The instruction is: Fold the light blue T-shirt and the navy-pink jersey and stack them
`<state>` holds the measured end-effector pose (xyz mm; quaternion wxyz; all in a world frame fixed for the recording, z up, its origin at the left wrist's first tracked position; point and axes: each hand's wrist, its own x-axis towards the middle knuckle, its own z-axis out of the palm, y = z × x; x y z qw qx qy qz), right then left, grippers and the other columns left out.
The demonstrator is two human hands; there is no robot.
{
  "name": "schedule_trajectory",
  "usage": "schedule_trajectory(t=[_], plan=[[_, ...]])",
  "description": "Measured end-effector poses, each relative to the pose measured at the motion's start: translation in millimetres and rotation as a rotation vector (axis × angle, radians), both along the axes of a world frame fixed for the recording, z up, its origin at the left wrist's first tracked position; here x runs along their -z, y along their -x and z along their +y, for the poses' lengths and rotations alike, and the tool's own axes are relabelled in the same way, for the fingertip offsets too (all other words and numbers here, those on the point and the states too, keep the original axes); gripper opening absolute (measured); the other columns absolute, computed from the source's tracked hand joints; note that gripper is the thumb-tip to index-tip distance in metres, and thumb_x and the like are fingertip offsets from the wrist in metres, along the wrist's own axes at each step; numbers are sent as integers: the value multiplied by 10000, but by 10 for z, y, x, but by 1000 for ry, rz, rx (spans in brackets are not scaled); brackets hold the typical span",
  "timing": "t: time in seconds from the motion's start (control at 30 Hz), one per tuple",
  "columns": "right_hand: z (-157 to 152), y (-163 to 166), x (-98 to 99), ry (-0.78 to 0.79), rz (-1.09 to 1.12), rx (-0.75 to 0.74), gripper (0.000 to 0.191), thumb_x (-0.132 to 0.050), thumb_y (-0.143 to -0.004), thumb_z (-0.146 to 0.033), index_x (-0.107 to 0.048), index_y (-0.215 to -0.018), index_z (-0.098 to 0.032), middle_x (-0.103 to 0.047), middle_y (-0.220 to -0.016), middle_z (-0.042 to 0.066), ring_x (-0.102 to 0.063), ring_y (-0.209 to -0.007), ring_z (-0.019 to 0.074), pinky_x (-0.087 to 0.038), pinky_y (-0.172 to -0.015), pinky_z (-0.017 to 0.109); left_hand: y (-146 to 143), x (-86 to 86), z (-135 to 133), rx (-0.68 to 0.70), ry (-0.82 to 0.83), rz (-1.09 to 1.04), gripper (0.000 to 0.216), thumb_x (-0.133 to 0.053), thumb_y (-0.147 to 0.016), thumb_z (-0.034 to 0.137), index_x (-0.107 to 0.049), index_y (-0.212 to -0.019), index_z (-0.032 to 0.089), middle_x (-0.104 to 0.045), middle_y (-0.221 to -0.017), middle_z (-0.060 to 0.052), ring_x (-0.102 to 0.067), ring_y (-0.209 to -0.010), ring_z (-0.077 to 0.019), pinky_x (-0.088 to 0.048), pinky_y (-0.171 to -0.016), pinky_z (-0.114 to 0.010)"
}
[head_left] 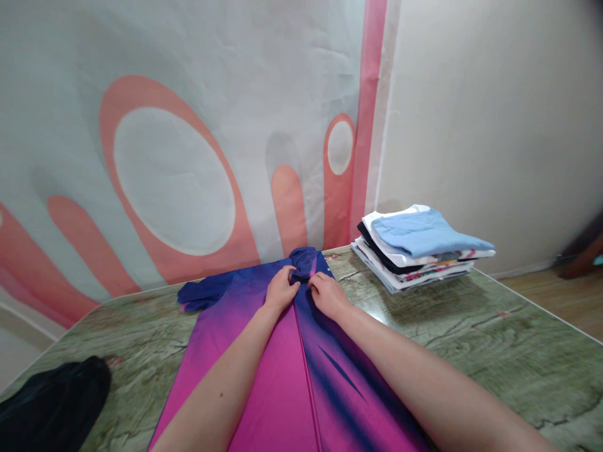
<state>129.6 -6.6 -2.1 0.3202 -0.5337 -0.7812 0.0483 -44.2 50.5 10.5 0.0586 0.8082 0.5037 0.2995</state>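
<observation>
One wood-grain table [513,333] bears one purple-pink shirt [280,383], pinched by two hands [281,290] [328,296].

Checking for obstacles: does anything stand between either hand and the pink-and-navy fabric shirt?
Nothing visible does: the left hand and right hand both touch the shirt. The stack of folded white, black and blue clothes lies to their right.

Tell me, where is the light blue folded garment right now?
In the head view, the light blue folded garment lies on top of the stack of clothes, on the table to the right of the right hand.
</observation>
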Motion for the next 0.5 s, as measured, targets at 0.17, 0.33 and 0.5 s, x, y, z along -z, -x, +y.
schedule_trajectory(t=[0.17,0.33,0.5], plan=[[-51,2,-71,-86,68,88,353,-483,-805,-83,-561,-1142,-153,-558,-1174,119,-482,-1132,224,-399,-961,354,-8,12,24,82,33,60,310,-543,-706,99,-683,-950,229,-614,-793,-6,-591,-769,-164,-472,-728,-259],[-112,37,-145,-101,5,5,581,-522,-810,-137,-426,-1381,-182,-428,-1426,106,-349,-1299,243,-321,-1051,399,99,-76,334,14,199,53,355,-509,-710,61,-707,-962,215,-689,-929,-16,-631,-866,-157,-485,-804,-243],[-142,44,-168,35,-120,-142,391,-429,-923,-210,-552,-1293,-244,-570,-1304,69,-455,-1223,196,-332,-1017,371,68,-169,840,-187,190,50,256,-496,-802,120,-685,-960,190,-695,-1050,-62,-616,-1014,-205,-457,-905,-309]])
